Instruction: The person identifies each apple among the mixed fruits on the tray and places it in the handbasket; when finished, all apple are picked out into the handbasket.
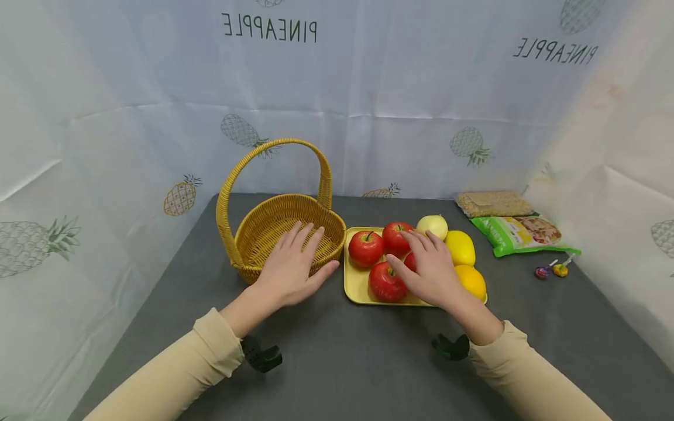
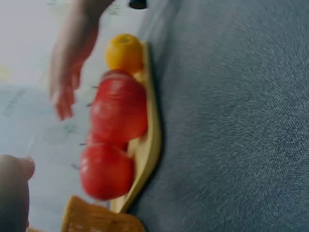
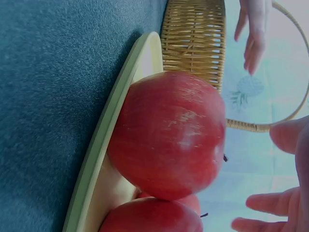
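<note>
The gray table (image 1: 368, 362) carries everything; its near edge is cut off at the bottom of the head view. On it stands a wicker basket (image 1: 263, 234) with a tall arched handle. The left hand (image 1: 292, 266) lies over its near rim, fingers straight and slightly spread, gripping nothing, and it hides part of the rim and of the inside; the part of the inside that shows holds nothing. The left wrist view catches only a sliver of the basket at its lower edge and a blurred fingertip at the left.

Just right of the basket, nearly touching it, is a yellow tray (image 1: 355, 280). It holds red apples (image 1: 365, 248), a pale round fruit (image 1: 433, 225) at the back, a lemon (image 1: 460, 247) and an orange (image 1: 471, 280). The right hand (image 1: 432, 272) hangs flat over the apples, fingers straight and a little apart; it covers most of one apple, and whether it touches the fruit cannot be told. The right wrist view shows the nearest apple large, free of the fingers (image 3: 263, 203), with the tray's rim and the basket beyond.

Only the head view shows the far right: two food packets (image 1: 513, 225) and two small lollipops (image 1: 550, 270), well apart from the tray. The print on the packets is too small to read.
</note>
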{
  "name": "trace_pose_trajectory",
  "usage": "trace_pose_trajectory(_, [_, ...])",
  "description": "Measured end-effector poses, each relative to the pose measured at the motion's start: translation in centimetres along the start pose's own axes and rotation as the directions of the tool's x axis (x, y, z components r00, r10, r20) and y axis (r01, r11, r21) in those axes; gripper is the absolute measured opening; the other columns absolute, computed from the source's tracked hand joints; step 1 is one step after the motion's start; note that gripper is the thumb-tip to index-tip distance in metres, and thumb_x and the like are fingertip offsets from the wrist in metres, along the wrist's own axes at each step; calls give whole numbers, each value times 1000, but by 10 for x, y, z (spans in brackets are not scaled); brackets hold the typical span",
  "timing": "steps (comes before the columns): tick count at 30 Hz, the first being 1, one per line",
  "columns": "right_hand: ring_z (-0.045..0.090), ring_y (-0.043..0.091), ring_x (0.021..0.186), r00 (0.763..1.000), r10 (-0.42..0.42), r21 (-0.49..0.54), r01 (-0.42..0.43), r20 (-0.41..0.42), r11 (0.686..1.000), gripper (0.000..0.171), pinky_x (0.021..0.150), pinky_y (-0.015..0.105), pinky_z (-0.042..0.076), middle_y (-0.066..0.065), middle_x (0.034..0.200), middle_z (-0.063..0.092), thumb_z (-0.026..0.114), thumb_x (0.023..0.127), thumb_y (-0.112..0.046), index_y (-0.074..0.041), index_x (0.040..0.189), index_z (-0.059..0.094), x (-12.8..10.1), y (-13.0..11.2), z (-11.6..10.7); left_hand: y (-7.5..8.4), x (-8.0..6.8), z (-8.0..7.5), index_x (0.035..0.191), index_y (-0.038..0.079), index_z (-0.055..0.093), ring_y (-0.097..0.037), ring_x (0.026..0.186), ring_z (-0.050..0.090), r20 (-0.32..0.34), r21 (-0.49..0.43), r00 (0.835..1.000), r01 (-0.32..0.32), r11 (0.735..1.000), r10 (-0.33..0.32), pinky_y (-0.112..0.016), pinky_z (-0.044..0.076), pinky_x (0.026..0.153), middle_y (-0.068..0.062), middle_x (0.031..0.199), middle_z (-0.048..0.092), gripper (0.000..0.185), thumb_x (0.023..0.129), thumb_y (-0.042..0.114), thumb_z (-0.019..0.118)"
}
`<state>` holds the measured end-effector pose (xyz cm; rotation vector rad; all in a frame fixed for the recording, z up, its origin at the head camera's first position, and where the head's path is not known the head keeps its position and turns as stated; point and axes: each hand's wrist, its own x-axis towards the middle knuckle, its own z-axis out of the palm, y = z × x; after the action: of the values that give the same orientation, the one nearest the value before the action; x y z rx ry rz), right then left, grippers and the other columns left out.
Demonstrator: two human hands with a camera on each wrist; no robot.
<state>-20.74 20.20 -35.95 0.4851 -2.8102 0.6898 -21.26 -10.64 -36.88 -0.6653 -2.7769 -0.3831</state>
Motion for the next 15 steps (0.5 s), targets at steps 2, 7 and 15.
trace_pose_trajectory(2, [27,49,143,1000,10,11,-10,10,1000,71,115,68,19,23,151,47,58,100,-52,-2,149,48,-2,1,-3,-5,-7,-3,161,11,34,-35,152,22,-33,-64,999,27,998,-30,-55,23,121,-16,162,32,83,102,70,34])
trace_pose_trajectory(7, [40,44,135,996,63,81,-68,63,994,74,109,64,34,21,147,52,63,98,-53,0,148,48,-7,0,-11,-15,-29,-1,158,11,39,-34,146,34,-125,-185,986,84,979,-108,-55,32,116,-15,158,39,76,105,64,39])
trace_pose_trajectory(15, [50,43,126,995,64,77,-70,80,995,71,101,61,45,21,137,61,69,96,-47,4,144,53,-13,-2,-15,-31,-64,-4,154,13,45,-37,139,41,-324,-359,920,96,928,-221,-63,36,107,-15,152,46,55,107,40,52])
